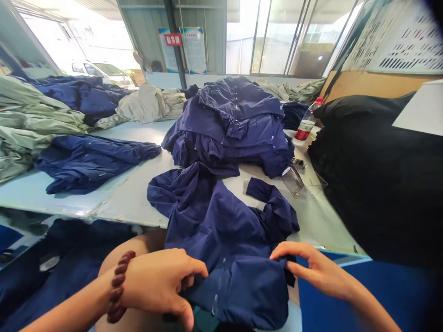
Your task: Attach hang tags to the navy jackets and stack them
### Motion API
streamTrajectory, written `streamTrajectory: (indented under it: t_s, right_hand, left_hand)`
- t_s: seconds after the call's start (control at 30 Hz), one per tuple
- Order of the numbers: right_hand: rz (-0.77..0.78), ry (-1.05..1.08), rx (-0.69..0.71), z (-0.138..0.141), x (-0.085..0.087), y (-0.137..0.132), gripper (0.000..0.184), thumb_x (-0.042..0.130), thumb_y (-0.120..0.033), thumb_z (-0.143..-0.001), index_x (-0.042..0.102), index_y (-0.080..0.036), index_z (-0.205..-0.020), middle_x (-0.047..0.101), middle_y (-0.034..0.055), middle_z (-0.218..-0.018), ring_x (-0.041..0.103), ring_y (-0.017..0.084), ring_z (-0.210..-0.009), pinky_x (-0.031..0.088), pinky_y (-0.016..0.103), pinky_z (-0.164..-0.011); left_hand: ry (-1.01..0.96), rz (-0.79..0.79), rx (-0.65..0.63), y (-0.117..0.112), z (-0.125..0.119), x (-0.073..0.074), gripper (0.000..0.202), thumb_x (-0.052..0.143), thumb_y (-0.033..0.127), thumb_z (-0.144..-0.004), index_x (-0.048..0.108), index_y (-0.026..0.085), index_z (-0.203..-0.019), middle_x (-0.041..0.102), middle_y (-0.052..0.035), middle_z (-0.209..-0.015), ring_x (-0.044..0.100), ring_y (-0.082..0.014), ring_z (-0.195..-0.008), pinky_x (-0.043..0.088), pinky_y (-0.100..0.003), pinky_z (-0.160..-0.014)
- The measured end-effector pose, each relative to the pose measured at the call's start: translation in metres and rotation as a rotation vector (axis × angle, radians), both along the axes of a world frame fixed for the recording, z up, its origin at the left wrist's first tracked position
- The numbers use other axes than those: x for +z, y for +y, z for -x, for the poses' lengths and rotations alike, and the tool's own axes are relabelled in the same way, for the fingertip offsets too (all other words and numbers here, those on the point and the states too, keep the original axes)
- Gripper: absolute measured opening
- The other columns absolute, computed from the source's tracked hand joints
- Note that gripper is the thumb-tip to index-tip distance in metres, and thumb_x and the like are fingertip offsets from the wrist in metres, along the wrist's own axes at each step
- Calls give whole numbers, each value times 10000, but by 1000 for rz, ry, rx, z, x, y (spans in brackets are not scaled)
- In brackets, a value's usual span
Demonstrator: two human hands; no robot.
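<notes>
A navy blue jacket (221, 216) hangs over the table's front edge, its lower part with a zipper gathered close to me. My right hand (314, 267) pinches the jacket's edge between thumb and fingers on the right side. At the opposite edge is my left hand (155, 281), wearing a dark red bead bracelet (118, 286). Its index finger reaches over the fabric, the other fingers are loosely curled, and the thumb points down, apart from them. One sleeve (280, 210) lies bent on the tabletop to the right.
Behind the jacket rises a pile of navy garments (231, 124) on the white table (128, 198). Another navy garment (100, 159) lies left, near grey-green clothes (38, 120). On the right are a red-capped bottle (308, 121), a clear plastic holder (301, 182) and a large black cloth heap (374, 180).
</notes>
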State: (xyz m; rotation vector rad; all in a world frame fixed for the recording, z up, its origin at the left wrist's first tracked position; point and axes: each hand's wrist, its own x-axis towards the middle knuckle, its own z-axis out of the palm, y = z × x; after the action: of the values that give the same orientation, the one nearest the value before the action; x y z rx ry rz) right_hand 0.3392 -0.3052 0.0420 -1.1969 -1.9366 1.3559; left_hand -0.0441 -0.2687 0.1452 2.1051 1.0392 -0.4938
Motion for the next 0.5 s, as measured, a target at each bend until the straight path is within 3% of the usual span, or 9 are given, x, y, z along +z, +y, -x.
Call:
streamTrajectory:
  t_s: [0.07,0.13,0.2,0.27,0.37,0.5]
  right_hand:
    - [-40,127,6,-3,-5,5,336,586,-463,-1006,729,-286,-1254,703,86,-1311,632,322,-1242,476,473,-1090]
    - [-144,257,-101,0,-11,21,390,530,-485,-1028,671,-285,-1333,668,97,-1374,621,311,-1272,487,474,-1098]
    - [-289,254,-291,12,-18,49,416,512,-461,-1044,586,-297,-1419,629,98,-1432,618,278,-1285,498,455,-1099]
    - [-449,86,-413,29,-29,82,513,584,-450,-1013,503,-285,-1493,566,110,-1508,580,269,-1341,478,454,-1132]
    - [-555,-286,-383,50,-56,128,631,661,-469,-954,502,-199,-1502,463,176,-1595,401,323,-1507,321,523,-1248]
    - [-525,-503,-406,47,-89,151,415,663,-485,-954,671,-148,-1196,543,233,-1496,411,358,-1494,336,530,-1226]
  left_hand:
    - [-150,-5,12,17,0,-10,589,900,509,-675,725,335,-1210,780,28,-1095,724,-218,-1000,517,-253,-828]
    - [-303,-129,6,47,-4,-25,553,812,562,-794,704,319,-1279,732,1,-1291,670,-232,-1198,483,-281,-1024]
    - [-372,-363,7,88,-13,-46,492,627,551,-958,659,284,-1370,665,-43,-1422,603,-240,-1319,410,-329,-1144]
    - [-352,-598,28,133,-24,-68,544,569,537,-987,614,240,-1440,611,-92,-1494,532,-280,-1404,357,-380,-1199]
    - [-142,-753,217,189,-32,-98,654,564,594,-956,571,223,-1495,556,-144,-1545,500,-350,-1429,321,-456,-1218]
    - [-44,-794,407,220,-3,-118,761,417,674,-980,584,112,-1465,567,-250,-1496,480,-450,-1428,294,-570,-1203]
